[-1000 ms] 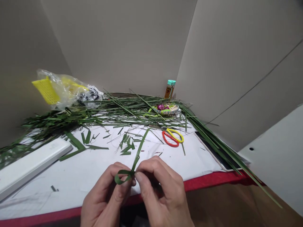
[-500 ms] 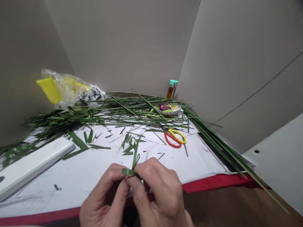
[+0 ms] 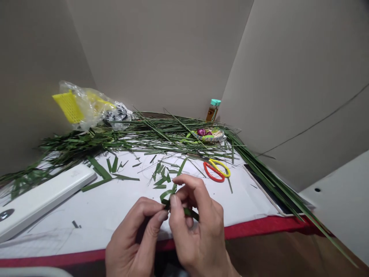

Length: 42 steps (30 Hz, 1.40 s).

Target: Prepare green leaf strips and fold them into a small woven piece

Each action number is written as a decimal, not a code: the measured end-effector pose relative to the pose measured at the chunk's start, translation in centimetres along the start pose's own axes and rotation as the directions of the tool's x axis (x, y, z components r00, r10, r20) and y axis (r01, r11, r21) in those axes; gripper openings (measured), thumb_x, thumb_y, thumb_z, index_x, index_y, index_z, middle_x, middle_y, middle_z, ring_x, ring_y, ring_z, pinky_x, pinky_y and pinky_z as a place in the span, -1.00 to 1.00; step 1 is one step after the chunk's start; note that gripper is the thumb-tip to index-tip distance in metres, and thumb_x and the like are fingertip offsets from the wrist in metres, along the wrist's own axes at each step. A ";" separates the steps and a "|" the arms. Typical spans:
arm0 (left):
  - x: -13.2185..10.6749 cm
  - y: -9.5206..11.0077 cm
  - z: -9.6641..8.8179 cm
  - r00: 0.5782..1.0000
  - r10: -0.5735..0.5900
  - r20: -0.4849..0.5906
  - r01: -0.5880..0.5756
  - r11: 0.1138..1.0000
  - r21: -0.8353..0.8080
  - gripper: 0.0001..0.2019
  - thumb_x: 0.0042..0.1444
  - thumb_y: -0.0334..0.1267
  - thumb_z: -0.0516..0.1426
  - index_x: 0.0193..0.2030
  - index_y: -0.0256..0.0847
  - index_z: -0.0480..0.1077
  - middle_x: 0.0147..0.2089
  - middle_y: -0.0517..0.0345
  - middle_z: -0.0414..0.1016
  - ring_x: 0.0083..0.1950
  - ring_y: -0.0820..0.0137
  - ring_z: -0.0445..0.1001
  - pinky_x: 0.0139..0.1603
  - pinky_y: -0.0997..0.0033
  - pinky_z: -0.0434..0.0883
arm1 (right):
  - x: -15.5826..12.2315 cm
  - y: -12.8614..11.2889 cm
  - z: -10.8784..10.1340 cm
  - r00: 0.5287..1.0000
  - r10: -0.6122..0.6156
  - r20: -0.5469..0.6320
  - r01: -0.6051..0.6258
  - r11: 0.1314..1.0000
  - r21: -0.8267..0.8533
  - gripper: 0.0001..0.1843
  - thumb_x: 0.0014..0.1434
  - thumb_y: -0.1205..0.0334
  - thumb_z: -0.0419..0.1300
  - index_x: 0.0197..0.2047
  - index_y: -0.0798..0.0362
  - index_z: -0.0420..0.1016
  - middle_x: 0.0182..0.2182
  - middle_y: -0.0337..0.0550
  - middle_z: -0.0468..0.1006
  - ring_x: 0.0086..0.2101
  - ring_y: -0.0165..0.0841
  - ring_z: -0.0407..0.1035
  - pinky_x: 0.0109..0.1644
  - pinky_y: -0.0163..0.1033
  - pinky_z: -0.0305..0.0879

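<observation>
A green leaf strip, bent into a small loop, is held over the table's front edge. My left hand pinches its lower end between thumb and forefinger. On the other side, my right hand has its thumb against the strip, and the forefinger arches above it. Another stretch of green strip passes through the curled fingers of that hand. Its exact path there is partly hidden. Beyond the hands lie short leaf cuttings and scissors with one red and one yellow handle.
Long green leaves are heaped along the back. Among them sits a small basket with purple items, near a teal-capped bottle. A plastic bag lies back left, a white oblong case left, a dark tablet right under leaves.
My right hand has drawn slightly away from the left and raised its forefinger. The strip's loop now stands higher between them. The view has shifted a little.
</observation>
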<state>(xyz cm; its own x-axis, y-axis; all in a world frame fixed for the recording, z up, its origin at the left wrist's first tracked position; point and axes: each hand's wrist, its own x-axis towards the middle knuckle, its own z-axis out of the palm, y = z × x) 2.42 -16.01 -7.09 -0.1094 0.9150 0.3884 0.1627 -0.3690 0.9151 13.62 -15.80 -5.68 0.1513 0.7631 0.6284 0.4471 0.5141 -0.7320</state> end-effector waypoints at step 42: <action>-0.9 -0.5 0.9 0.992 -0.086 -0.094 0.079 0.994 -0.077 -0.90 0.15 -0.29 0.22 -0.37 -0.05 0.55 -0.43 0.28 0.52 -0.45 0.44 0.40 -0.45 0.53 0.35 | -0.3 0.4 -0.2 0.830 0.428 0.357 -0.536 0.438 0.721 -0.91 0.33 0.14 0.19 -0.15 -0.06 0.46 -0.14 -0.24 0.41 -0.59 -0.68 0.14 -0.62 -0.55 0.00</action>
<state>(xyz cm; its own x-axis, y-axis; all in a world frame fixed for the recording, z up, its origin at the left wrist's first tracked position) 3.30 -16.52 -8.01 -0.2150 0.9239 0.3166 0.0771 -0.3071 0.9486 13.94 -15.91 -6.07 0.0025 0.9935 0.1139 -0.5210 0.0986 -0.8478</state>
